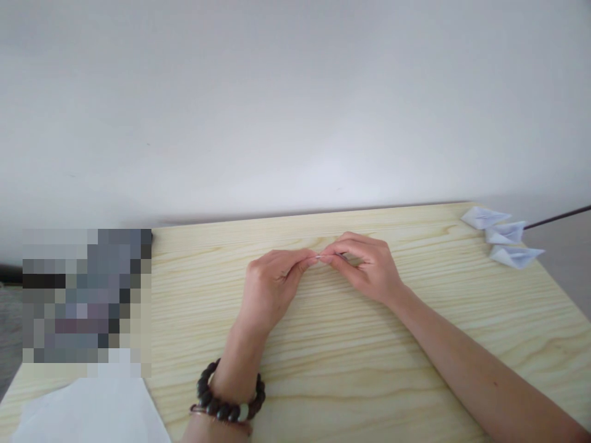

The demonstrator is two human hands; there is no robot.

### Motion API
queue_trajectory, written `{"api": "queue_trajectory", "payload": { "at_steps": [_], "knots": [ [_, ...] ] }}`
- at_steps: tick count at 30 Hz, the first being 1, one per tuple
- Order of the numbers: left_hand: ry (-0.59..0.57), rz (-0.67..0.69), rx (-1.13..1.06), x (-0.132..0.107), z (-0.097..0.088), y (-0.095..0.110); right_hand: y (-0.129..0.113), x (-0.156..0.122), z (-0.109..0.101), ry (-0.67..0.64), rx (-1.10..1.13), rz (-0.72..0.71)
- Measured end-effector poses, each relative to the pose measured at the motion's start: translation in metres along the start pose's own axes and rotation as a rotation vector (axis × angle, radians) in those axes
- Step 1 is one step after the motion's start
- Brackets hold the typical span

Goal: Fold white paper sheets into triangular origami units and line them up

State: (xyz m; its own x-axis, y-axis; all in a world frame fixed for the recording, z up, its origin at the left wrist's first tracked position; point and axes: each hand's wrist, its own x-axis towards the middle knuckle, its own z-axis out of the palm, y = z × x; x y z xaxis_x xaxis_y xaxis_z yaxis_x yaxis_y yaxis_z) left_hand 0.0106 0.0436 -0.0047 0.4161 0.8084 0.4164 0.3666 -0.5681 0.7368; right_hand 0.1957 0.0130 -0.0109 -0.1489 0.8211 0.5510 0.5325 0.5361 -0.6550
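Note:
My left hand (pixel 272 286) and my right hand (pixel 367 264) meet fingertip to fingertip over the middle of a pale wooden table (pixel 351 369). Both are closed in a pinch on a small thin white piece (pixel 318 259), apparently a bit of paper; most of it is hidden by the fingers. A dark beaded bracelet (pixel 228 403) circles my left wrist.
Three folded white paper boats (pixel 505 237) lie in a row at the table's far right corner. White paper sheets (pixel 92 409) rest at the near left corner, below a blurred-out patch. A plain white wall stands right behind the table's far edge.

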Motion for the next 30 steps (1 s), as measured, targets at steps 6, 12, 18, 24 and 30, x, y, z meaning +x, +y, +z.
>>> {"api": "queue_trajectory", "payload": {
  "at_steps": [6, 12, 18, 24, 30],
  "knots": [
    [-0.153, -0.216, -0.193, 0.002, -0.003, -0.002, 0.001, 0.001, -0.002, -0.018, -0.024, 0.055],
    [-0.081, -0.343, -0.236, 0.004, -0.001, 0.003, 0.002, 0.001, -0.001, -0.007, -0.019, 0.126],
    [0.006, -0.547, -0.325, 0.005, 0.000, 0.005, 0.002, 0.002, -0.002, 0.025, 0.001, 0.249],
    [0.048, -0.675, -0.287, 0.007, -0.001, 0.010, 0.004, 0.001, 0.000, 0.037, 0.096, 0.338],
    [-0.037, -0.490, -0.170, 0.003, -0.002, 0.003, 0.011, 0.001, 0.000, 0.019, 0.227, 0.460]
  ]
}}
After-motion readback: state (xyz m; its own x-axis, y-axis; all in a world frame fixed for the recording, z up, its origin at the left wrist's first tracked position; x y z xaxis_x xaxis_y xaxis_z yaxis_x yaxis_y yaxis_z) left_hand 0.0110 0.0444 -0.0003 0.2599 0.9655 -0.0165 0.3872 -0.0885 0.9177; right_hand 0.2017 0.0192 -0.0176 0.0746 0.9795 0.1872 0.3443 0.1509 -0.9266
